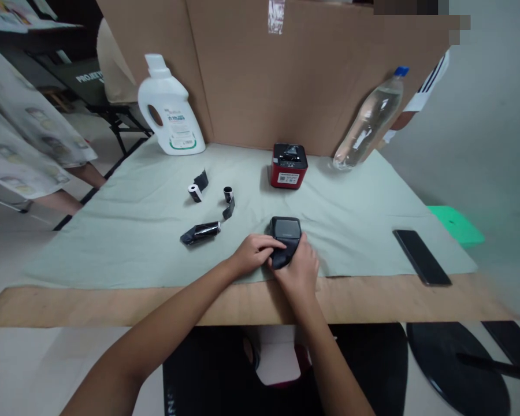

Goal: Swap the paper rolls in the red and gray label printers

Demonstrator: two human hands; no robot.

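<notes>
Near the front of the cloth-covered table is a small black boxy device [287, 229] with a grey panel on its upper face. It resembles a portable receipt printer, though its exact kind is unclear. My right hand [301, 266] is wrapped round its right and lower side. From the left, my left hand [256, 252] grips its lower edge, the index finger lying across its dark front and the other fingers curled. To the left lie a black-wrapped roll [201, 232], a small paper roll with a black tail [195, 193] and another small roll with a black strip [228, 194].
A red and black box-shaped device [289, 166] stands behind. At the back are a white jug [171, 110] and a tilted clear bottle [370, 124] against a cardboard panel [260, 81]. A phone [422, 257] lies at right, above a green stool [456, 225]. People are beyond the table.
</notes>
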